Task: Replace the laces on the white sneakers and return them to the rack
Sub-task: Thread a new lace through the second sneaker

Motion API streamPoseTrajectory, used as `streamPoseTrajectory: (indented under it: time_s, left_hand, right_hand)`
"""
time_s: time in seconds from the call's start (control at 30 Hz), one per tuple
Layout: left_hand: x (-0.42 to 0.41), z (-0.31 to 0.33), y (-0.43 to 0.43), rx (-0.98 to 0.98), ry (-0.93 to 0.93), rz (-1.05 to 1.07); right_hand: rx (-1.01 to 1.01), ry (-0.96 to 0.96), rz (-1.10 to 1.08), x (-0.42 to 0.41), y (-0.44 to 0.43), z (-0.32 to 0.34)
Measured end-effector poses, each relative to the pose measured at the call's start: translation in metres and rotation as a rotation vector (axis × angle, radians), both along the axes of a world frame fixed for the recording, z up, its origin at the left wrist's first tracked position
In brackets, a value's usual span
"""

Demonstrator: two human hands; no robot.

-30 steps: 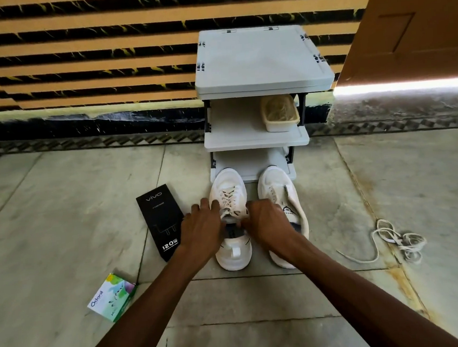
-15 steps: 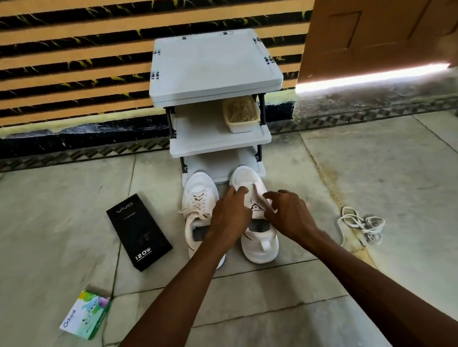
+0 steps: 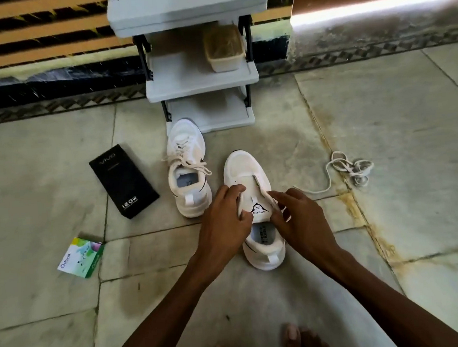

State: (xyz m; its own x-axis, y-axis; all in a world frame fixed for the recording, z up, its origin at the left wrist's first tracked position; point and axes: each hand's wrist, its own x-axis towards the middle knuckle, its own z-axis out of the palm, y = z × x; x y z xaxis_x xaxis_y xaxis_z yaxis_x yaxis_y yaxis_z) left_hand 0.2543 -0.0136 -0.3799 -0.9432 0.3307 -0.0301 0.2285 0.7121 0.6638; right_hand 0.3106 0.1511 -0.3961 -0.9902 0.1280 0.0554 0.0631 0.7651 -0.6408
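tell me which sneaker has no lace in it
The nearer sneaker, held by the left hand and right hand, has bare eyelets; the farther sneaker by the rack is laced.

- The rack's [image 3: 201,79] bottom shelf is open from the front, except at its left corner, where the laced sneaker's [image 3: 188,171] toe stands.
- A beige tub [image 3: 225,50] fills the middle shelf's right side; the left side is free.
- A narrow gap separates the laced sneaker from the unlaced sneaker [image 3: 245,169].
- The black vivo box [image 3: 123,180] lies just left of the laced sneaker.
- The loose lace [image 3: 350,168] lies bundled to the right, its tail reaching toward the unlaced sneaker; the floor [image 3: 411,131] beyond is open.
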Motion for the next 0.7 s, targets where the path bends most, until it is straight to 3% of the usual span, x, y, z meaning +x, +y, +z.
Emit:
streamPoseTrajectory:
  time_s: [0.23,0.33,0.4,0.47,0.57,0.7]
  left_hand:
    - [0.025,0.004,-0.005,-0.045,-0.069,-0.022]
    - [0.022,0.009,-0.003,-0.180,-0.035,-0.088]
    - [0.013,0.011,0.001,-0.208,0.024,-0.094]
    - [0.001,0.011,0.008,-0.178,0.051,-0.085]
    - [-0.013,0.008,0.018,-0.121,0.023,-0.075]
    - [-0.023,0.004,0.023,-0.091,-0.039,-0.065]
  right_hand:
    - [0.084,-0.169,0.082,0.028,-0.006,0.013]
    - [0.106,-0.471,0.245,0.011,0.017,0.026]
    - [-0.004,-0.654,0.362,-0.013,0.044,0.031]
    - [0.005,-0.554,0.272,-0.037,0.069,0.021]
    - [0.261,-0.293,-0.068,-0.054,0.083,-0.015]
    - [0.543,-0.230,-0.093,-0.050,0.077,-0.049]
